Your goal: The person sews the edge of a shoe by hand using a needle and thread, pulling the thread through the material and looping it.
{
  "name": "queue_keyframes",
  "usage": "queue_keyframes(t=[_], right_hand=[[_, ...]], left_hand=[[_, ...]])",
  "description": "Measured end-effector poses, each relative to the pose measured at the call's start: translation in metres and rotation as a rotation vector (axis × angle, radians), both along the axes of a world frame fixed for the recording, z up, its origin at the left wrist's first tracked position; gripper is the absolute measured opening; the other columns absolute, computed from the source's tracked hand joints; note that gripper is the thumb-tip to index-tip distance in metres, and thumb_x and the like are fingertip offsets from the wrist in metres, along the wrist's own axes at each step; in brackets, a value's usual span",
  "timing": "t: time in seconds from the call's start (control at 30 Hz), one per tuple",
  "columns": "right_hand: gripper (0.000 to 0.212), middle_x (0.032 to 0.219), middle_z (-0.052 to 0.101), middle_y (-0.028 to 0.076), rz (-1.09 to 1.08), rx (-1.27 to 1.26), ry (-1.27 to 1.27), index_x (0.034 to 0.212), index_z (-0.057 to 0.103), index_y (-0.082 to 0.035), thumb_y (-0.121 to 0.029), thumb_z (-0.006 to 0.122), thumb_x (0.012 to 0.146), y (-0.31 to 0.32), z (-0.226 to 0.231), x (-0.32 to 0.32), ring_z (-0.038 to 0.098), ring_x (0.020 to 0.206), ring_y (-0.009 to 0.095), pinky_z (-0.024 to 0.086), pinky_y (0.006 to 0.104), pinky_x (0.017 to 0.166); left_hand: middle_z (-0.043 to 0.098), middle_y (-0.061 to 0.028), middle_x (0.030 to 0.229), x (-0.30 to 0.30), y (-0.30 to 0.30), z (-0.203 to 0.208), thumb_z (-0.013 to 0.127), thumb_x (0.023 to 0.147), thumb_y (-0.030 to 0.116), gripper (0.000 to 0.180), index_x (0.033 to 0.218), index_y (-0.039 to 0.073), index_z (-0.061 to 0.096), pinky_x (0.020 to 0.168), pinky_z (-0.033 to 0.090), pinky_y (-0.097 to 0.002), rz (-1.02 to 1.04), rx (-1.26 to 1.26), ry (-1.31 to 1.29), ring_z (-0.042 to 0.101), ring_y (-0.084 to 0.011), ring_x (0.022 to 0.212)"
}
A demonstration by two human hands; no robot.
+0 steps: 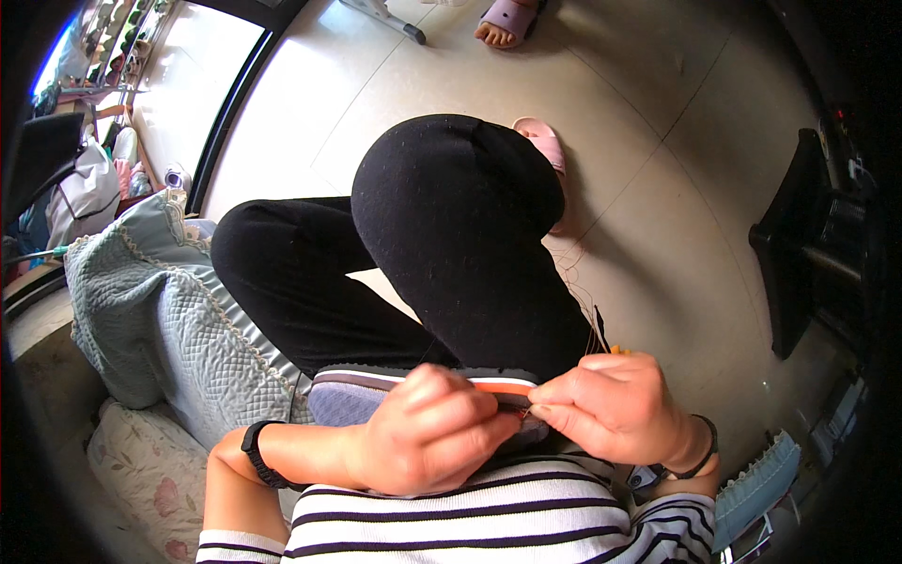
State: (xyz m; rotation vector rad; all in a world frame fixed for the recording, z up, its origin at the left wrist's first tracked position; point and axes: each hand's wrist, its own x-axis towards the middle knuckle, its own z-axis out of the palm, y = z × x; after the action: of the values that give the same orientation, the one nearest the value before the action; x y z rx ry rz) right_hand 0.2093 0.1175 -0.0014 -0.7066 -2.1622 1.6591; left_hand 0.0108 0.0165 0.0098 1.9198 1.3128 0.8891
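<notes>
My left hand [427,432] grips a shoe sole [376,387], purple-grey with an orange and dark striped edge, held over my lap. My right hand [611,409] pinches something small at the sole's right edge, likely a needle, too small to tell. A thin orange thread [590,320] runs up from that hand across my knee. Both hands meet close to my striped shirt [489,517]. A black band sits on my left wrist [258,451].
My legs in black trousers [451,235] are crossed, a pink slipper [545,146] on one foot. A quilted pale-blue sofa cover [160,310] lies to the left. Another person's foot in a slipper [503,23] shows at the top. A dark stand [799,244] is at right.
</notes>
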Motion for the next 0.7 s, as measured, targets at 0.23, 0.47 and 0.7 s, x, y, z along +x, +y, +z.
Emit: queue_keyframes(t=[0.23,0.47,0.7], right_hand=[[0.008,0.066,0.065,0.007,0.114,-0.281,-0.222,0.080,0.066,-0.002,-0.008,0.068,0.081,0.021,0.006,-0.006,0.060,0.056,0.012,0.045,0.0250,0.052],[0.016,0.061,0.062,0.004,0.185,-0.696,-0.409,0.077,0.062,0.000,-0.013,0.063,0.085,0.033,0.011,-0.013,0.052,0.049,0.008,0.041,0.0259,0.047],[0.017,0.059,0.058,0.002,0.184,-0.755,-0.426,0.077,0.061,0.000,-0.014,0.063,0.087,0.028,0.016,-0.012,0.051,0.048,0.006,0.039,0.0221,0.045]], left_hand=[[0.059,-0.0130,0.096,-0.013,0.017,0.004,0.072,0.076,0.016,0.033,0.105,0.003,0.062,0.074,0.046,-0.0355,-0.022,-0.320,0.017,0.057,-0.0275,0.083],[0.057,-0.0108,0.093,-0.001,0.008,0.004,0.069,0.078,0.014,0.024,0.099,0.005,0.062,0.075,0.044,-0.0354,0.083,-0.335,0.007,0.053,-0.0269,0.082],[0.057,-0.0117,0.094,0.000,0.002,-0.001,0.069,0.078,0.015,0.025,0.100,0.004,0.061,0.075,0.044,-0.0370,0.117,-0.306,0.007,0.053,-0.0288,0.084]])
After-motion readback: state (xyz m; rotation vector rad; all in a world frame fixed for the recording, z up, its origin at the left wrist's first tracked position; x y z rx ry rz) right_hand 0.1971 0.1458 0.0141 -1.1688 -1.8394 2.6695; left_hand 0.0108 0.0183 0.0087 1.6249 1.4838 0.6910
